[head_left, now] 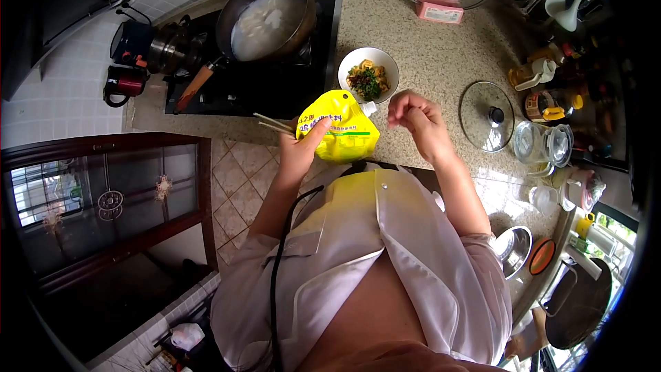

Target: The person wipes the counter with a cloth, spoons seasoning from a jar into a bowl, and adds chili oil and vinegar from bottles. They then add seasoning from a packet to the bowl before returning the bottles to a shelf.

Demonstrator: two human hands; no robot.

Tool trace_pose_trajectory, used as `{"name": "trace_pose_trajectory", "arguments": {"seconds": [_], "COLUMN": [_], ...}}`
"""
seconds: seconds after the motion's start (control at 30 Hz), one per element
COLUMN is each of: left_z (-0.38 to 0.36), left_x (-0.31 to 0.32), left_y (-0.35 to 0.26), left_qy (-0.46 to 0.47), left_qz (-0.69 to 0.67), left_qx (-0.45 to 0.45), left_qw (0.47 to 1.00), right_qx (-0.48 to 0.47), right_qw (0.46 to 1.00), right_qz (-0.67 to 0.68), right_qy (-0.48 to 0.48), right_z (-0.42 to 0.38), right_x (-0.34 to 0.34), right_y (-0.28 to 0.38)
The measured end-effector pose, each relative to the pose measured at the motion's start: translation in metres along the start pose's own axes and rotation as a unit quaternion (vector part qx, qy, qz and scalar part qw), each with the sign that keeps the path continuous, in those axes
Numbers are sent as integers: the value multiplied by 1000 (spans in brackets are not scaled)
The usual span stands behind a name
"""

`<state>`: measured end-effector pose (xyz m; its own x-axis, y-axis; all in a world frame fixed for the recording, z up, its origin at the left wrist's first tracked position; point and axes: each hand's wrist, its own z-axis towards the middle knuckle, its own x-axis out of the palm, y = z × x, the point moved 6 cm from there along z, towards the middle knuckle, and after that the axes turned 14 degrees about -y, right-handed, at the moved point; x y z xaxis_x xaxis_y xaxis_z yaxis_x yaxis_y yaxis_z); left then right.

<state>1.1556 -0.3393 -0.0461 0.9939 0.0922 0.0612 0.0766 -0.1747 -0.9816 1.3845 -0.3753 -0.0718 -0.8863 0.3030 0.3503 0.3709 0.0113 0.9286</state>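
Observation:
My left hand (300, 146) grips a yellow spouted sauce pouch (339, 127) and also holds a pair of chopsticks (272, 124) that stick out to the left. The pouch's white spout (368, 106) points toward a white bowl (353, 63) of chopped greens and other toppings on the speckled counter (427, 55). My right hand (416, 118) hovers just right of the spout with its fingers pinched together; I cannot tell whether a small cap is in them.
A pan (268, 17) of pale food sits on the black stove (275, 83) behind the bowl. A glass lid (487, 116) lies on the counter to the right, with jars and bottles (547, 103) beyond it. A kettle (124, 84) stands at the left.

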Motion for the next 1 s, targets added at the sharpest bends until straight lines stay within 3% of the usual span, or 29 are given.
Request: {"name": "trace_pose_trajectory", "arguments": {"seconds": [0.07,0.17,0.23,0.3,0.4,0.57,0.63,0.67,0.77,0.83,1.0], "left_z": [1,3,5,5,3,7,9,15,11,2,-1], "left_x": [-2,-7,-12,-14,-12,-25,-28,-37,-47,-37,-24], "left_y": [-1,-4,-1,1,0,4,3,16,41,39,29], "left_qy": [-15,-50,-52,-46,-32,-29,113,156,174,139,159], "left_qz": [0,-14,-28,-41,-43,-64,-118,-74,2,-20,142], "left_qx": [-1,-7,-23,-40,-40,-41,16,2,-64,-64,-54], "left_qw": [1000,999,998,997,998,997,986,985,983,988,975], "right_qx": [145,191,87,-10,-53,31,55,90,117,114,108], "right_qw": [987,973,976,982,949,978,983,983,979,977,980], "right_qz": [6,-119,-172,-155,-268,-149,-105,-74,-47,-52,-1], "right_qy": [69,41,106,107,155,143,142,144,160,173,167], "right_z": [-6,-27,-33,-34,-28,-25,-26,-26,-24,-24,-23], "right_x": [-9,12,23,36,51,57,57,57,65,68,69], "right_y": [-38,-36,-53,-63,-57,-59,-60,-64,-59,-59,-81]}}
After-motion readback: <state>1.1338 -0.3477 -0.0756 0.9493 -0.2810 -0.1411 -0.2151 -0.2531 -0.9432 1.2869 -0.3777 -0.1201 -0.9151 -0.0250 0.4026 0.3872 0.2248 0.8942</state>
